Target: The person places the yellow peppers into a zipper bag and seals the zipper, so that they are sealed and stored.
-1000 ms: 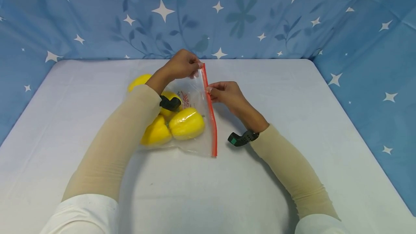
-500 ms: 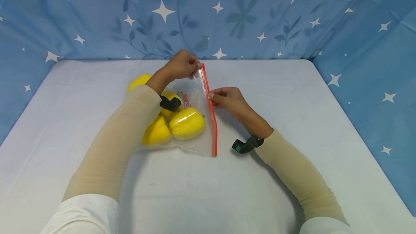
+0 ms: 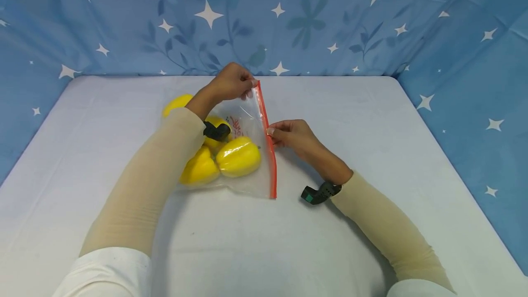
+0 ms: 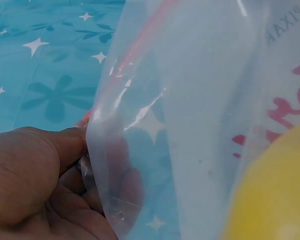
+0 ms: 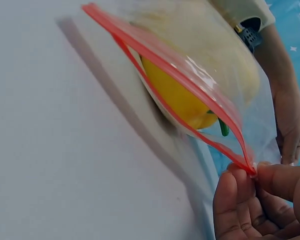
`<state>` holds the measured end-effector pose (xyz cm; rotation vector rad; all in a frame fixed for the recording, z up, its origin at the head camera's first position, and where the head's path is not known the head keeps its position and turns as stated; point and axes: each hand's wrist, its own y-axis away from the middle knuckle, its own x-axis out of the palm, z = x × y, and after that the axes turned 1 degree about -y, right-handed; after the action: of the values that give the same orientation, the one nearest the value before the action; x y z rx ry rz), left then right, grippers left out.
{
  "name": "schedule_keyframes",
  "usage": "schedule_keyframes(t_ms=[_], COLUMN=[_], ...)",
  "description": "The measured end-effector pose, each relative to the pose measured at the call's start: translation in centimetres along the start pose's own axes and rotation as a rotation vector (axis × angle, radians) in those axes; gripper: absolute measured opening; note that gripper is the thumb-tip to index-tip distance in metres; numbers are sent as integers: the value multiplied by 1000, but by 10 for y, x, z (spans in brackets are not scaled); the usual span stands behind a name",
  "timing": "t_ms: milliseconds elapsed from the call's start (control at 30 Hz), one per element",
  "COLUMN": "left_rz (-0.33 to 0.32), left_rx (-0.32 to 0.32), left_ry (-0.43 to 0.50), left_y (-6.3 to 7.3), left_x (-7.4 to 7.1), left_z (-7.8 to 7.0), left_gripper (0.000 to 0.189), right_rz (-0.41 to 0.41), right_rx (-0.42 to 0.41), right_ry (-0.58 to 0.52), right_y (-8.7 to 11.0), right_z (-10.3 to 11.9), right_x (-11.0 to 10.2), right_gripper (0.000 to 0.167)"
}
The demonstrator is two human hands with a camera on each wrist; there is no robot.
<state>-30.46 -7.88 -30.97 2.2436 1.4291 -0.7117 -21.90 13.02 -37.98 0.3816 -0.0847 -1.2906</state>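
A clear zip bag (image 3: 251,182) with a red zip strip (image 3: 273,173) lies on the table, holding several yellow bell peppers (image 3: 238,157). My left hand (image 3: 232,81) pinches the bag's far corner, by the end of the strip. Lower on the same strip, my right hand (image 3: 294,136) pinches the red edges between thumb and fingers. In the right wrist view, the two red edges (image 5: 165,60) meet at my right fingertips (image 5: 242,180) and stand apart beyond them, toward the near corner. A pepper with a green stem (image 5: 224,127) shows through that gap.
The white-covered table (image 3: 264,246) extends around the bag on all sides. Behind it hangs a blue curtain (image 3: 313,58) with white stars, which continues along the right side. My left forearm (image 3: 144,187) crosses over part of the bag and hides some peppers.
My right hand has slid down along the red strip toward me and slightly right, still pinching it. The left hand and the peppers stay where they were.
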Motion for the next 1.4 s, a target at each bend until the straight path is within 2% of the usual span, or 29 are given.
schedule_keyframes(t_ms=[267, 700, 933, 1400], left_rz=[-10, -8, -10, -14], left_rx=[5, -42, -65, -79], left_ry=[19, 73, 128, 89], left_y=[0, 0, -2, -1], left_x=[2, 1, 1, -3], left_z=[2, 5, 8, 7], left_gripper=[26, 26, 27, 28], right_rz=[35, 77, 89, 158], right_rx=[4, -2, 2, 9], right_ry=[25, -20, -1, -40], right_y=[15, 32, 44, 60], right_z=[-9, -17, -20, -28], right_x=[-1, 2, 5, 5], right_gripper=[27, 26, 24, 23])
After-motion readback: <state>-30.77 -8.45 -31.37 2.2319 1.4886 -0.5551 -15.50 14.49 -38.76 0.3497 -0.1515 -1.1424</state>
